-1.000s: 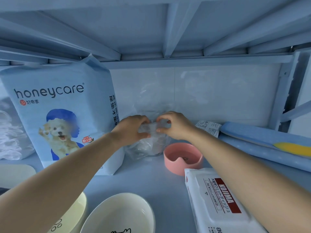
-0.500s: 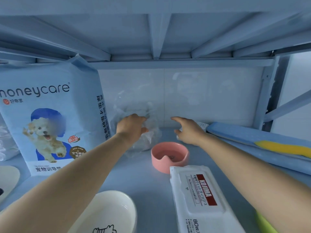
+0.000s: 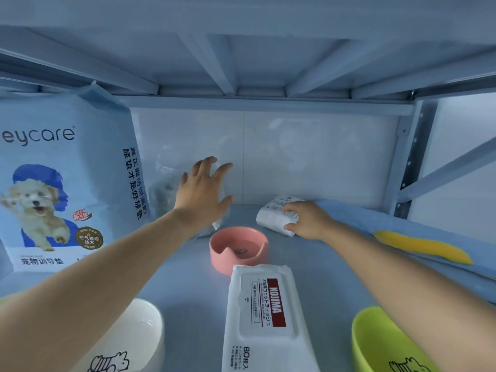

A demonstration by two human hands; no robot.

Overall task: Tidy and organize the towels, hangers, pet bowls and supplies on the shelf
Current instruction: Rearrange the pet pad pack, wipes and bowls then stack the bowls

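Two bare hands reach deep into the shelf [image 3: 308, 264] — the left hand [image 3: 200, 196] has its fingers spread wide against a clear plastic bag [image 3: 166, 194] beside the tall puppy-pad pack [image 3: 61, 178], gripping nothing. The right hand [image 3: 308, 220] lies curled over a small white packet [image 3: 273, 217] at the back; whether it has a real grip cannot be told. A pink bowl [image 3: 239, 251] sits between the arms, just behind the wipes pack [image 3: 264, 318].
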